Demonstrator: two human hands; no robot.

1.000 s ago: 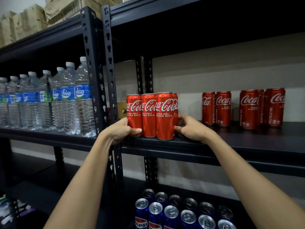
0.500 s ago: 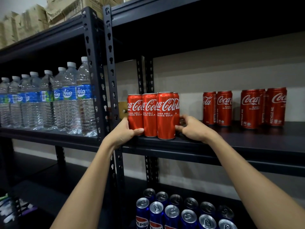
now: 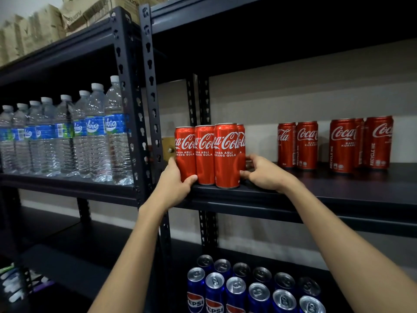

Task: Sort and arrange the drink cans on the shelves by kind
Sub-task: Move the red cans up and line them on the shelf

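**Both hands bracketing the red can cluster**

I see my left hand [image 3: 174, 184] curled round the leftmost can of the red can cluster [image 3: 209, 154], thumb across its base. My right hand [image 3: 261, 172] pinches the rightmost can low down. The cluster stands upright at the shelf [image 3: 316, 190] front edge.

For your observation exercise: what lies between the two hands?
In the head view, a cluster of red Coca-Cola cans stands between the left hand and right hand.
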